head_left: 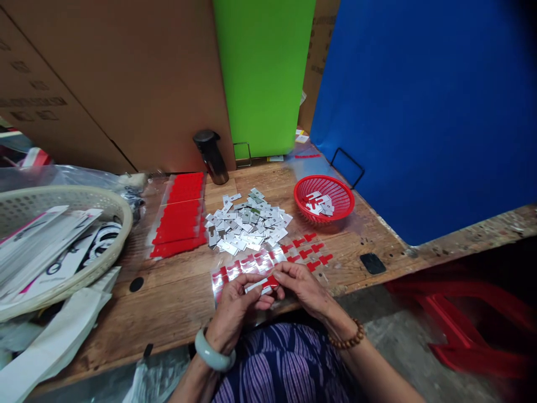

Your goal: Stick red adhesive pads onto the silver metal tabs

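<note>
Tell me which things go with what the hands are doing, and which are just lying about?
Seem part of the job:
- left hand and right hand, holding a white-and-red piece
- pile of small flat pieces
- rows of red tabs
- stack of red sheets
- red basket, with pieces inside

Probably just lying about:
- dark bottle
- green board
- blue board

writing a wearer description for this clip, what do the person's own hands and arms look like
Both hands are ungloved. The left hand has a smooth, pale grey-green bangle at the wrist; the right hand has a bracelet of round brown beads. No sleeves show on the forearms.
</note>
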### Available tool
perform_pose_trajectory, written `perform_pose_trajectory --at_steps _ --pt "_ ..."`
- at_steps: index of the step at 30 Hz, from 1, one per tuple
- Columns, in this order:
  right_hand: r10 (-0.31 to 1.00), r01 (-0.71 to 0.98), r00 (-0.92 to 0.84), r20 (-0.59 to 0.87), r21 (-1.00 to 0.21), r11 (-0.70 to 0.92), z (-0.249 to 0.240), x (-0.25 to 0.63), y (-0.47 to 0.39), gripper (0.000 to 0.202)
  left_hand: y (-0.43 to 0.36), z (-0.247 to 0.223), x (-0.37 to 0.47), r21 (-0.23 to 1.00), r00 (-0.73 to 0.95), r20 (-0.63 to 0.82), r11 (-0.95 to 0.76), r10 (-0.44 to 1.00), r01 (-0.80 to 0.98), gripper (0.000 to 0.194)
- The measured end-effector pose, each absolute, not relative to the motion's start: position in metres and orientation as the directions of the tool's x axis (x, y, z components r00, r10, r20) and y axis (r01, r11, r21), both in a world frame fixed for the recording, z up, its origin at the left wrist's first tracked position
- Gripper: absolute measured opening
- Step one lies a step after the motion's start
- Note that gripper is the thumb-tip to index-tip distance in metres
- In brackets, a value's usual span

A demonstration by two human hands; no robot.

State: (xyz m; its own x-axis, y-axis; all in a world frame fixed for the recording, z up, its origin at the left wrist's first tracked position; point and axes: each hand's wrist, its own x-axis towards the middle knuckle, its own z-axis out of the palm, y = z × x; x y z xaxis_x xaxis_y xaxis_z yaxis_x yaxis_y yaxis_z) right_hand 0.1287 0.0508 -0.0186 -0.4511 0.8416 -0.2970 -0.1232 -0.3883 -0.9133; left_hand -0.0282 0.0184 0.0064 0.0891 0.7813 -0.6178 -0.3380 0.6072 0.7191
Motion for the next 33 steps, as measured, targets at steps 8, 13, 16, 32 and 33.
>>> perform_pose_trajectory --at_steps 8,13,16,32,33 --pt "0.864 -0.002 -0.395 -0.311 -0.941 -0.339 -0.013 0.126 0.053 0.025 0.019 0.002 -0.027 0.745 0.084 -0.601 0.595 0.795 -0.303 0.038" --pt "0.89 0.053 -0.346 -0.298 -0.953 -0.298 -0.018 0.122 0.053 0.018 0.02 -0.001 -0.023 0.793 0.043 -0.57 0.563 0.821 -0.232 0.036" --pt "0.876 0.058 -0.377 -0.3 -0.952 -0.301 -0.021 0.123 0.051 0.017 0.021 -0.004 -0.024 0.822 0.026 -0.541 0.535 0.841 -0.193 0.032" --pt "0.988 -0.475 -0.023 -0.15 -0.868 -0.143 -0.012 0.164 0.106 0.022 0.026 -0.026 -0.032 0.832 0.067 -0.458 0.454 0.886 -0.318 0.045" --pt "0.991 -0.5 0.02 -0.133 -0.86 -0.105 -0.011 0.166 0.114 0.024 0.027 -0.03 -0.032 0.822 0.064 -0.469 0.462 0.881 -0.333 0.045"
